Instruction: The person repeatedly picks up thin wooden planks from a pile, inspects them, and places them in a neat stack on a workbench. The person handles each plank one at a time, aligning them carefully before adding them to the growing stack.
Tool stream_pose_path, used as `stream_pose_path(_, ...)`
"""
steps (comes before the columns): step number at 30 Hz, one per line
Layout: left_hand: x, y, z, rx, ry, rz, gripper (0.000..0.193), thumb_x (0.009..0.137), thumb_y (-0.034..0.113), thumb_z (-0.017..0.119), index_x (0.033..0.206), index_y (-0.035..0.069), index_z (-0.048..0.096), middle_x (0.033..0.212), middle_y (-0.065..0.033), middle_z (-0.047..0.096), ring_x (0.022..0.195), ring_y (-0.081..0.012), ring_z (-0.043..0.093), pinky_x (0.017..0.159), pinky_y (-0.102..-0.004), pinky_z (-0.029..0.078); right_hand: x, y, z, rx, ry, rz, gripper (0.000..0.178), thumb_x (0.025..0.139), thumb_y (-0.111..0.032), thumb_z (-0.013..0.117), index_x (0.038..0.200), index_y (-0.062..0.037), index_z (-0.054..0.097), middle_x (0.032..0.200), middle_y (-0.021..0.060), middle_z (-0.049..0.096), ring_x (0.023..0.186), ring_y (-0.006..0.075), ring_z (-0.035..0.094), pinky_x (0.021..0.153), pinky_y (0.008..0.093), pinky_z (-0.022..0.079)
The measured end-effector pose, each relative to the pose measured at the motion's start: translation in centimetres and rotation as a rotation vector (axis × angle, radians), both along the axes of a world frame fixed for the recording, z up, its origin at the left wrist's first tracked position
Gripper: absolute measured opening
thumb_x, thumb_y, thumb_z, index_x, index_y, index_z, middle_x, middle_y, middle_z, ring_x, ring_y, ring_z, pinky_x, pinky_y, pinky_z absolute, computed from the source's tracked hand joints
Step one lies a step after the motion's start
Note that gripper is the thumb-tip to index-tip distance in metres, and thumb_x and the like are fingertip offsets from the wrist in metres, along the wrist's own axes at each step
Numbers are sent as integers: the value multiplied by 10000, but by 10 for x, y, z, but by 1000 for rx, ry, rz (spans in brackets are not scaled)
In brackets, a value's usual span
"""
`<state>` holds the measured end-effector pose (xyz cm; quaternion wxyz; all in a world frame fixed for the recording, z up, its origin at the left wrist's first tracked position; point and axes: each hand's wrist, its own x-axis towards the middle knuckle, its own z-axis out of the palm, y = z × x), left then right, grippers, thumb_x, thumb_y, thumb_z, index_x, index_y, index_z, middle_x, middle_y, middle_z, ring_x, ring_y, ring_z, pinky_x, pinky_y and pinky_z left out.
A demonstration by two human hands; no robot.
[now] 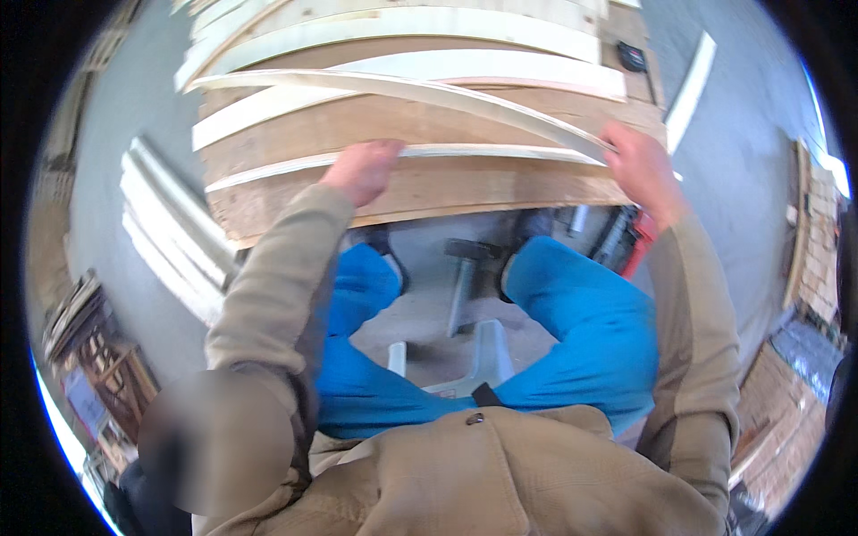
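Observation:
A long narrow pale wooden strip (500, 152) lies along the near side of the wooden tabletop (429, 192). My left hand (365, 170) is closed on it left of the middle, fingers curled and slightly blurred. At the right, my right hand (642, 170) is closed around the end of a second wooden strip (465, 96), which slants up and left across the table. Its far left end rests over other boards. The near strip also runs to my right fingers; whether they touch it I cannot tell. Behind, a wider pale board (536, 70) is crossed by the slanting strip.
More pale boards (429, 25) cover the far tabletop. A small black object (631, 57) sits at its far right. White strips (170, 223) lean at the left; another board (693, 94) stands out at the right. Below the table are a hammer-shaped tool (465, 268) and a red tool (639, 241).

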<state>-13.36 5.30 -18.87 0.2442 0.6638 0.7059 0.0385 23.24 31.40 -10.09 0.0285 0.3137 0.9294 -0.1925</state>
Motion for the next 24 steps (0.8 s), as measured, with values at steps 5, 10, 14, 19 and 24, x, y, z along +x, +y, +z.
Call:
stream_pose_path(5, 1, -6, 2, 3, -1, 14, 372, 937, 10, 542, 1293, 8, 648, 1217, -247, 724, 1128, -429, 691, 980, -498, 558, -5, -4, 6, -34, -8, -45, 168, 921, -91, 692, 1071, -73, 619, 1014, 202, 715, 989, 446, 685, 823, 542, 538)
stream_pose_path(10, 8, -11, 0, 133, -12, -1, 344, 935, 19, 560, 1265, 11, 655, 1173, -240, 731, 1085, -425, 703, 952, -498, 569, -6, -6, 13, -26, -6, -49, 159, 908, -68, 705, 1033, -63, 606, 989, 202, 711, 972, 455, 682, 807, 542, 530)
stream_pose_path(14, 11, -17, -4, 95, 7, -24, 337, 931, 41, 589, 1260, 16, 658, 1193, -217, 727, 1099, -399, 702, 946, -474, 574, -6, -5, 12, -18, 23, -18, 150, 907, -64, 699, 1028, -65, 610, 970, 198, 707, 959, 454, 680, 803, 544, 528)
stream_pose_path(19, 16, -27, -14, 89, 96, -121, 266, 906, 44, 611, 1163, 32, 680, 1266, -151, 682, 1141, -357, 679, 937, -445, 584, -5, -5, 7, -3, 6, 8, 132, 899, -67, 687, 1011, -63, 618, 956, 193, 702, 943, 447, 675, 791, 544, 523)
stream_pose_path(24, 25, -34, -25, 160, 128, -89, 209, 890, 116, 667, 1078, 35, 706, 1267, -139, 676, 1218, -328, 636, 990, -449, 563, -4, -5, 4, 22, -10, 11, 114, 883, -58, 669, 986, -65, 623, 945, 187, 698, 922, 445, 669, 772, 540, 522)
